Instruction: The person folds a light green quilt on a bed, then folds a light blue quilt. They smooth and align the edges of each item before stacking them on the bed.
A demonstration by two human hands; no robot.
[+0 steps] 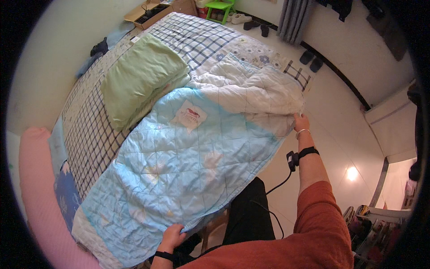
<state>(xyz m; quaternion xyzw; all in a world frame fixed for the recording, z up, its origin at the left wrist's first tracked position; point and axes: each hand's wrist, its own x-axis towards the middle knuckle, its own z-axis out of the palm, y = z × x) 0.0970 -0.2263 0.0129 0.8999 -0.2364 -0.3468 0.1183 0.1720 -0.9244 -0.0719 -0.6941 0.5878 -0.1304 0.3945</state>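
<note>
A light blue quilted blanket (188, 151) with a white border and a printed star patch spreads across the near side of the bed. Its near edge is pinched in my left hand (173, 237), low in the view. Over on the right, my right hand (301, 122) grips the blanket's white border at a corner, with that arm stretched out. Part of the blanket's far end lies rumpled, showing its white quilted side. Beside it rests a folded green quilt (144, 77), close to the blanket's far edge.
A checked and floral sheet (90, 148) covers the bed. The long pink bolster (40, 188) curves along the left. A cardboard box (147, 18) and a green stool (218, 10) stand at the far end. Slippers (310, 60) lie on the floor. A cable (280, 183) hangs from my right wrist.
</note>
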